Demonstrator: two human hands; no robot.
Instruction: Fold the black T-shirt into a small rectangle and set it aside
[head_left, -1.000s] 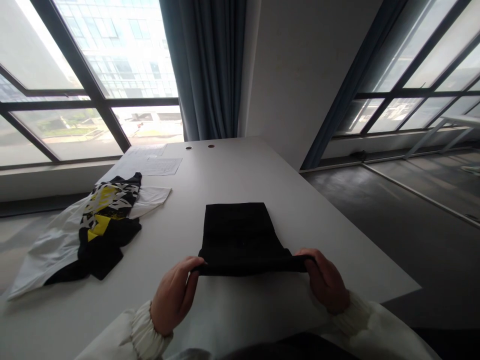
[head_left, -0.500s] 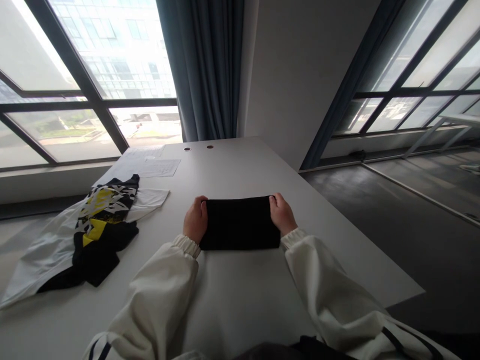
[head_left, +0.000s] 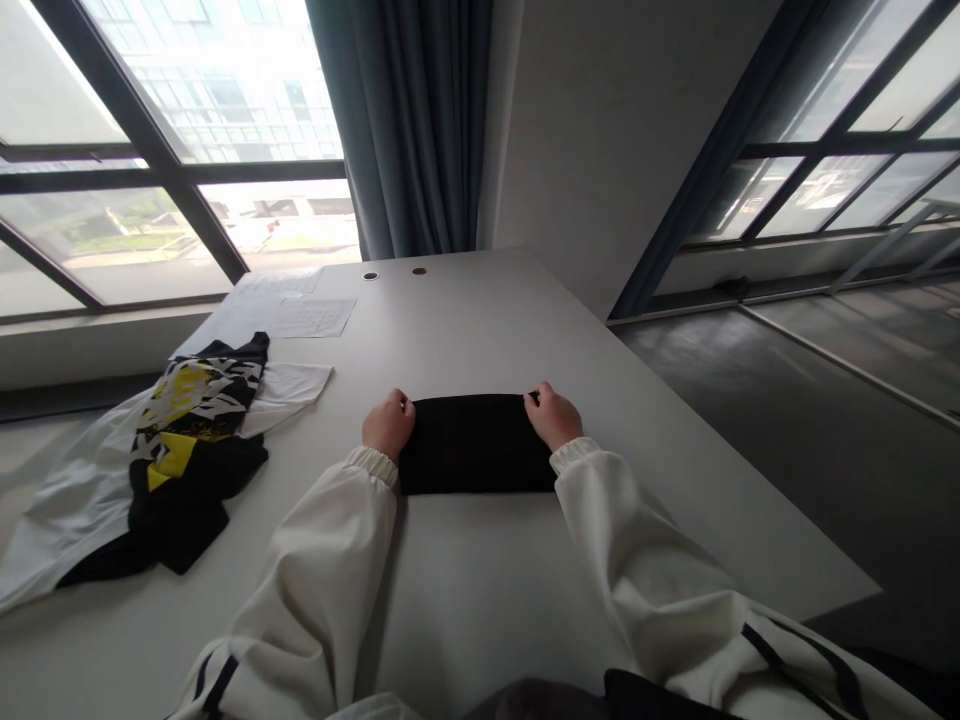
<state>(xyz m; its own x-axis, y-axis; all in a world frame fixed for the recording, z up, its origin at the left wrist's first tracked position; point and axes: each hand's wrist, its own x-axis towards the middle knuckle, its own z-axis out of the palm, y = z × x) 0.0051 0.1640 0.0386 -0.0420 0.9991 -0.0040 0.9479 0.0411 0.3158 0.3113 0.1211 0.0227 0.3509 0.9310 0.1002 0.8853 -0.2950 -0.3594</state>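
Note:
A folded black cloth [head_left: 476, 445], a wide flat rectangle, is stretched between my two hands over the white table [head_left: 480, 580]. Its far left corner is pinched by my left hand [head_left: 388, 425], fingers curled. At the far right corner, my right hand [head_left: 556, 416] grips the edge between thumb and fingers. What kind of garment it is cannot be made out. To the left lie a black, yellow and white printed shirt [head_left: 199, 410] and a white garment [head_left: 79, 510], partly overlapping.
Sheets of paper [head_left: 315, 317] lie at the table's far left, near two round cable holes [head_left: 371, 276]. Behind the table stand a blue curtain [head_left: 420, 130] and a wall column [head_left: 600, 150]. The table's right edge drops to a dark floor [head_left: 750, 390].
My right hand has shifted slightly left along the far edge, still gripping the cloth. My left hand keeps its hold. The camera view has tilted a little downward.

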